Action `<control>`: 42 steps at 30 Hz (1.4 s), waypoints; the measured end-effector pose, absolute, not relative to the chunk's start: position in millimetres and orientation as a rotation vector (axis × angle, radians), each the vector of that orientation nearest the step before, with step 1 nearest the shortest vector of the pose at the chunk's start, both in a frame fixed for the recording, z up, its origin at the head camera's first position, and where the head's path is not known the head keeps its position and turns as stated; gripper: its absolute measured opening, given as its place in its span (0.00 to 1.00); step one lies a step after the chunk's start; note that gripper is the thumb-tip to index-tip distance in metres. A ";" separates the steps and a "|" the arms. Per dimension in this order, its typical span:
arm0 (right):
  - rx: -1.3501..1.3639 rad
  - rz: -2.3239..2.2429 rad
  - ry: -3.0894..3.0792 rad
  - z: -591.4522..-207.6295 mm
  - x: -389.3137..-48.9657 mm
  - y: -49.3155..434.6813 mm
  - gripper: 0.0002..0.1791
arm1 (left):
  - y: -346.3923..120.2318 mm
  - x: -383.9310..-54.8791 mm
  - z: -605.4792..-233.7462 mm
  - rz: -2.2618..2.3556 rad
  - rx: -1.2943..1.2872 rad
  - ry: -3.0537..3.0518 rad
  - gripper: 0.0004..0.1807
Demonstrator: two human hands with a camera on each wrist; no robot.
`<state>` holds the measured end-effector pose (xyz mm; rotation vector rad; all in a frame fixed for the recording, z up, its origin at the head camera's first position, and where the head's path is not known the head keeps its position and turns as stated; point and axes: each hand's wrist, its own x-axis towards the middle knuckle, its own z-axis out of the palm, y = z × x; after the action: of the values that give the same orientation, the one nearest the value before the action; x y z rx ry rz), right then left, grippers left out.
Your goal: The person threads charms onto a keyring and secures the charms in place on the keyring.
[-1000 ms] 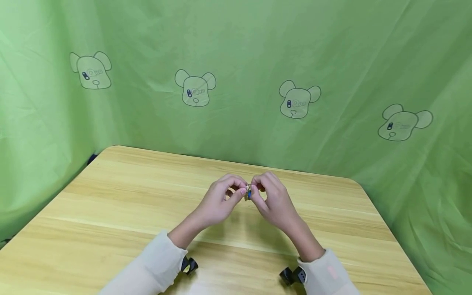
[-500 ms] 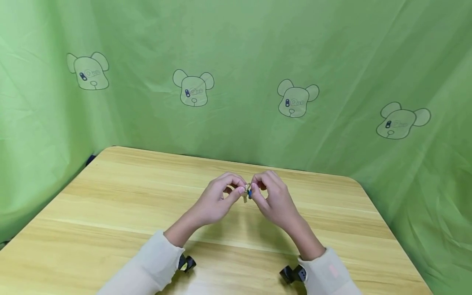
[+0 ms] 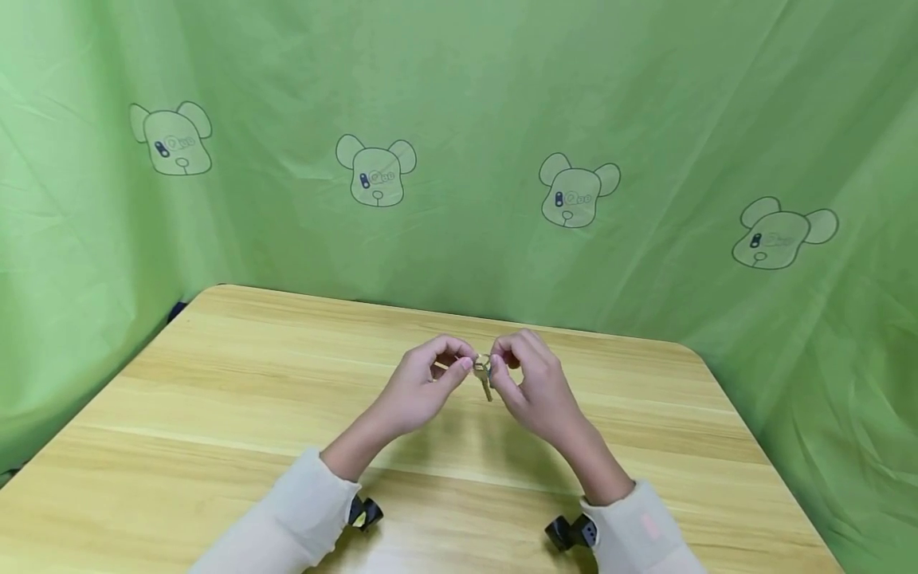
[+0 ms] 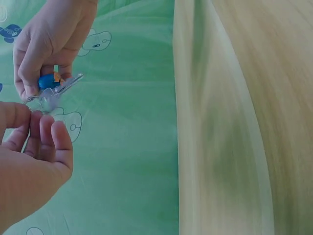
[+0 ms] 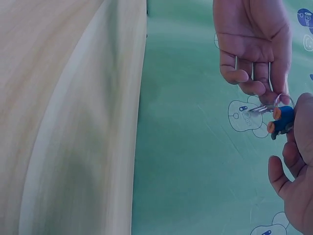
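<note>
A metal key ring is held up over the table between my two hands. My left hand pinches its left side with thumb and index fingertips. Opposite, my right hand pinches the ring's right side between thumb and index finger. A key dangles from the ring, its blade pointing down. Also on the ring is a small blue charm with orange ends, close under my right fingertips and mostly hidden behind my right thumb in the head view. In the left wrist view the key blade sticks out beside the blue charm.
The wood-grain table spreads under both forearms. Green cloth printed with bear heads hangs behind and at the sides. Black wrist cameras stick out from both light sleeves.
The key has swung down and now hangs more plainly between the hands. More of the ring shows, and the blue charm has slipped behind my right thumb. Both hands have barely shifted.
</note>
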<state>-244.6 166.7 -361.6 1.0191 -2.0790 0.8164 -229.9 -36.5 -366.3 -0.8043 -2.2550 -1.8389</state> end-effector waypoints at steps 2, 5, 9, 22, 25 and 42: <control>1.034 0.798 -2.071 -362.6 -245.2 165.7 0.05 | -34.9 -230.0 -367.3 -1.837 -0.788 -2.247 0.07; 1.050 0.773 -2.065 -363.6 -245.4 164.1 0.05 | -32.5 -229.8 -368.5 -1.838 -0.772 -2.244 0.07; 1.038 0.780 -2.071 -364.5 -245.2 163.6 0.05 | -30.4 -228.9 -368.5 -1.845 -0.725 -2.255 0.06; 1.037 0.778 -2.081 -365.2 -245.3 163.7 0.04 | -30.5 -228.5 -369.4 -1.891 -0.709 -2.256 0.07; 1.041 0.773 -2.085 -364.9 -244.2 163.5 0.05 | -30.9 -229.2 -370.3 -1.876 -0.714 -2.276 0.05; 1.076 0.778 -2.128 -361.6 -240.8 161.1 0.03 | -37.9 -231.9 -368.0 -1.783 -0.684 -2.270 0.03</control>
<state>-240.8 161.1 -361.6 1.0760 -2.1275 0.7784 -231.9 -37.9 -368.0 -0.6835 -2.2704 -1.7830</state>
